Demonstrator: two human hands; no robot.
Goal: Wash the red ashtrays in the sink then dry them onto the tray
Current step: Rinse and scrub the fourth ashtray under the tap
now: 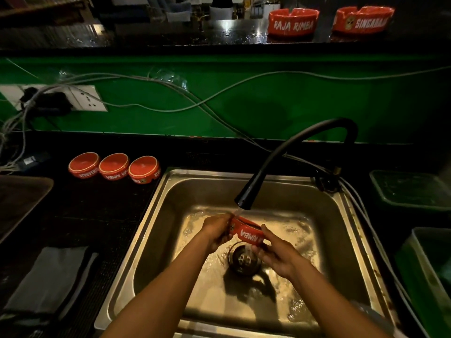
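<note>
- Head view: both hands hold one red ashtray (247,233) tilted over the sink (156,215), under water running from the black tap (246,197).
- The left hand (217,231) has its fingers clenched around the ashtray's left end; the right hand (274,252) has its fingers grasping the right end from below.
- Just below the fingers sits the drain (244,261).
- Well left of the fingers, three red ashtrays (114,166) stand in a row on the counter (80,206); beyond them lies a dark tray (19,201).
- Far beyond the fingers, two more ashtrays (292,21) stand on an upper ledge.
</note>
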